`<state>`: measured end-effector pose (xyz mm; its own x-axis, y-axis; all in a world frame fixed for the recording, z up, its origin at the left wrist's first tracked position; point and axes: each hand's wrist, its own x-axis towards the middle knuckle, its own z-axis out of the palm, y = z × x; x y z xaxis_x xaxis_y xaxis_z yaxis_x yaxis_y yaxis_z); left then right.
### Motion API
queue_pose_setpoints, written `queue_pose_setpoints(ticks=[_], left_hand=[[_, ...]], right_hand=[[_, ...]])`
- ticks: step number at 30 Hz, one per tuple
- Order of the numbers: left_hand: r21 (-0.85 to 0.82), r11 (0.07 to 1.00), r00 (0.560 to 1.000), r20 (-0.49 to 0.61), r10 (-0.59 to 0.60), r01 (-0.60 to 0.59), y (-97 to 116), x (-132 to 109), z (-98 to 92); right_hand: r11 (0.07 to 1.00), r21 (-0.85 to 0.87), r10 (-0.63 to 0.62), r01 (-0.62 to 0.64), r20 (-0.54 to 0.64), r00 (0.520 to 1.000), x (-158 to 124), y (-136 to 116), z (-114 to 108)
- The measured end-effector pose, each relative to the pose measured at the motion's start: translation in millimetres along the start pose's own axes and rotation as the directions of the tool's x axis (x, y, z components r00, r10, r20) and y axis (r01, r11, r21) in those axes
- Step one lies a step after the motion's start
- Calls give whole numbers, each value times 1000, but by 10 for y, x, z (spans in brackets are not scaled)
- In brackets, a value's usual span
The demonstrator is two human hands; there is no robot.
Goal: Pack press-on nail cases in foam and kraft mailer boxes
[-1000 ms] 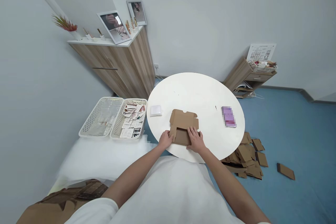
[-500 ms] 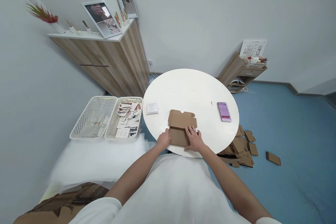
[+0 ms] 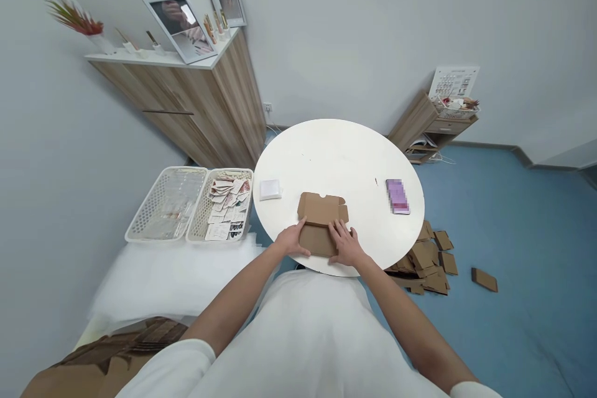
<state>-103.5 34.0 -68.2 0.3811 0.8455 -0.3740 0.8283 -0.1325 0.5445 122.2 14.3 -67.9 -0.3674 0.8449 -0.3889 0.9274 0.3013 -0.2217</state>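
Observation:
A brown cardboard box lies near the front edge of the white round table, its flap lid folded back away from me. At its left side, my left hand grips the wall with thumb and fingers spread along it. My right hand holds the right side, fingers reaching over the wall and thumb near the front corner. Nothing shows inside the box. To its left lies a small white packet. A purple, blurred-out item rests at the right of the table.
Two white baskets stand left of the table, one with several printed cards, one with clear packages. White wrapping sheets lie below them. Flattened brown cartons are heaped on the floor at right. A wooden cabinet and small shelf line the wall.
My left hand has shifted from the box's front left corner up along its left side, with its thumb and fingers spreading wider. My right hand stays almost in place.

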Motion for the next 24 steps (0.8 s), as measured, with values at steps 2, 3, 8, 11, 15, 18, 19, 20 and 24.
queue_pose_setpoints(ticks=[2,3,8,11,15,18,19,20,24], left_hand=[[-31,999,1000,-4,-12,12,-1,28,23],[-50,999,1000,-7,-19,18,0,35,38],[-99,993,997,-13,-72,70,52,47,97],[-88,992,996,0,-90,90,123,72,114],[-83,992,996,26,-90,92,220,119,143],[-85,993,996,42,-78,81,273,144,164],[-86,993,996,48,-74,78,286,148,170],[-86,994,996,55,-70,75,299,148,176],[-74,994,994,76,-75,81,344,128,208]], right_hand=[[990,124,73,-63,-73,995,-68,67,-35],[966,232,141,-113,-109,984,-111,116,-45],[360,888,442,-287,109,891,-332,377,-6],[101,943,445,-316,241,862,-392,415,29],[161,936,435,-314,218,874,-361,318,10],[415,852,453,-318,110,885,-288,227,-25],[522,777,471,-353,83,878,-264,206,-31],[614,679,493,-402,69,868,-243,192,-32],[736,370,581,-566,82,809,-210,186,24]])
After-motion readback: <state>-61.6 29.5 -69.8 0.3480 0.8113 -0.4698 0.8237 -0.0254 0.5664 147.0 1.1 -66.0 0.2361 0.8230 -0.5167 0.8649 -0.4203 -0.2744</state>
